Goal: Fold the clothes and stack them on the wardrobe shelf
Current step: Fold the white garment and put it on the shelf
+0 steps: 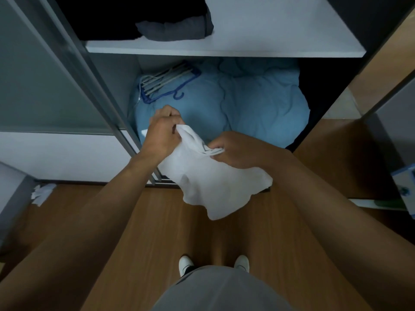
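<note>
A white garment hangs in the air in front of the open wardrobe, its lower part drooping over the floor. My left hand grips its top edge on the left. My right hand pinches the same edge on the right, close to the left hand. Above them runs the white wardrobe shelf. A folded dark grey garment lies on its left part, next to a black pile.
Under the shelf a light blue duvet fills the wardrobe bottom, with a bunch of hangers on it. A grey sliding door stands at the left. White scraps lie on the wooden floor. A blue-white box is at right.
</note>
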### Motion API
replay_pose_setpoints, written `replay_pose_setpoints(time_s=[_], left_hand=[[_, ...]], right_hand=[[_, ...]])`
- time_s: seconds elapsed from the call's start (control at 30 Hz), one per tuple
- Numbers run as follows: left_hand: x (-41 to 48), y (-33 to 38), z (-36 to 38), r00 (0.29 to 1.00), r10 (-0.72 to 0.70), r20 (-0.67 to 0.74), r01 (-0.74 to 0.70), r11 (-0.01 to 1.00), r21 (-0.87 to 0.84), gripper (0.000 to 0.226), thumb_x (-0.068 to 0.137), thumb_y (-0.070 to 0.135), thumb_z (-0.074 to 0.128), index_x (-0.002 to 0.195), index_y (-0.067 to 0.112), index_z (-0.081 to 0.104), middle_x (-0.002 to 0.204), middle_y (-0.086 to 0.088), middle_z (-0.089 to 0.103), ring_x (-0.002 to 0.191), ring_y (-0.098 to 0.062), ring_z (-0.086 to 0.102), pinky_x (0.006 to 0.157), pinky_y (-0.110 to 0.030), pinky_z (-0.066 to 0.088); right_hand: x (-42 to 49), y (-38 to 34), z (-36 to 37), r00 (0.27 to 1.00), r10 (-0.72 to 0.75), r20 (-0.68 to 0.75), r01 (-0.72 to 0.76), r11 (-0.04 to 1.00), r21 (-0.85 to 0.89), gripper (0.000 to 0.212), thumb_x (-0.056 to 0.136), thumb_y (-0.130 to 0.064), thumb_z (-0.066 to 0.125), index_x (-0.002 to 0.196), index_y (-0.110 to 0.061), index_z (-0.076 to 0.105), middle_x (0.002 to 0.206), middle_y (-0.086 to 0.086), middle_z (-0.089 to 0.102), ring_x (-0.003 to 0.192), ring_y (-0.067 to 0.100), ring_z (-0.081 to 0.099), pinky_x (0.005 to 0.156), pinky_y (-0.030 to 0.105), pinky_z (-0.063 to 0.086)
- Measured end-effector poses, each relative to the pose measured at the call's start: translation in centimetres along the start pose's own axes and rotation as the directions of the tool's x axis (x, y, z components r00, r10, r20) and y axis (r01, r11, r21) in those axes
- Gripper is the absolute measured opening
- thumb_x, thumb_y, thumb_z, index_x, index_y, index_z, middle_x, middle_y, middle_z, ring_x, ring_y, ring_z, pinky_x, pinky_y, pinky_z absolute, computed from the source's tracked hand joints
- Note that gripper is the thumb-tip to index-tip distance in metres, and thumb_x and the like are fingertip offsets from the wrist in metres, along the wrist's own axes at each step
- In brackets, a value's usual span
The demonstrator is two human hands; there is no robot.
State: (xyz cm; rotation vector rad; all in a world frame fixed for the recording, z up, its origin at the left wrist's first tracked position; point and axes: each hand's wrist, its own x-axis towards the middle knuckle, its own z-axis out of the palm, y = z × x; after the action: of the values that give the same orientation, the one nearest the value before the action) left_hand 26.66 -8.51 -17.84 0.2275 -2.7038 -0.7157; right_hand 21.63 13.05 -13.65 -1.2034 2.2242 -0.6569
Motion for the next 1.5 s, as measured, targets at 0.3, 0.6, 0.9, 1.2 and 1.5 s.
replay_pose_setpoints(time_s=[0.3, 0.6, 0.9, 1.2, 1.5], left_hand=[[-0.6, 1.5, 2.6, 0.887, -0.228, 0.401, 0.441, 0.671, -0.596, 0.018, 0.095, 0.034, 0.057, 0.11, 0.037, 0.068, 0.096, 0.013, 0.075, 0.1, -0.008, 0.068, 0.091, -0.023, 0.051], [-4.6, 0.9, 4.2, 0.728, 0.16, 0.666, 0.554, 0.433, -0.71, 0.052, 0.08, 0.075, 0.055, 0.123, 0.047, 0.065, 0.134, 0.014, 0.063, 0.129, -0.008, 0.055, 0.099, -0.02, 0.048], [-4.8, 2.8, 4.5, 0.692, 0.184, 0.698, 0.542, 0.505, -0.671, 0.051, 0.088, 0.049, 0.066, 0.13, 0.022, 0.061, 0.128, -0.004, 0.068, 0.119, -0.023, 0.064, 0.101, -0.037, 0.051], [-5.0, 3.6, 5.2, 0.651, 0.119, 0.75, 0.692, 0.313, -0.65, 0.045, 0.08, 0.047, 0.074, 0.119, 0.025, 0.07, 0.126, -0.005, 0.069, 0.117, -0.025, 0.065, 0.094, -0.037, 0.056], [-4.4, 2.9, 5.3, 0.744, -0.174, 0.645, 0.663, 0.068, -0.746, 0.028, 0.087, 0.051, 0.066, 0.104, 0.032, 0.077, 0.117, -0.003, 0.074, 0.107, -0.025, 0.071, 0.077, -0.039, 0.06]], right_hand=[[-0.8, -0.1, -2.3, 0.99, 0.026, -0.136, -0.005, 0.989, 0.148, 0.024, 0.101, -0.015, 0.056, 0.104, 0.0, 0.074, 0.091, 0.012, 0.071, 0.075, 0.012, 0.059, 0.065, 0.017, 0.038], [-1.0, -0.1, -4.8, 0.977, 0.123, -0.172, -0.092, 0.98, 0.175, 0.011, 0.089, -0.018, 0.072, 0.083, -0.027, 0.074, 0.066, -0.017, 0.067, 0.062, -0.005, 0.057, 0.057, 0.009, 0.039], [-0.7, -0.6, -5.1, 0.962, 0.223, -0.159, -0.218, 0.975, 0.046, 0.011, 0.083, -0.042, 0.074, 0.086, -0.032, 0.07, 0.079, -0.017, 0.067, 0.065, -0.005, 0.064, 0.05, 0.009, 0.045], [-0.4, 1.4, -5.0, 0.874, 0.396, -0.282, -0.16, 0.782, 0.602, 0.023, 0.086, -0.028, 0.076, 0.106, -0.019, 0.077, 0.093, -0.011, 0.076, 0.084, 0.002, 0.072, 0.067, 0.015, 0.056], [-4.3, 7.5, 4.6, 0.85, 0.519, 0.09, -0.136, 0.051, 0.989, 0.071, 0.084, -0.075, 0.049, 0.135, -0.027, 0.059, 0.13, -0.001, 0.068, 0.119, 0.017, 0.065, 0.104, 0.037, 0.048]])
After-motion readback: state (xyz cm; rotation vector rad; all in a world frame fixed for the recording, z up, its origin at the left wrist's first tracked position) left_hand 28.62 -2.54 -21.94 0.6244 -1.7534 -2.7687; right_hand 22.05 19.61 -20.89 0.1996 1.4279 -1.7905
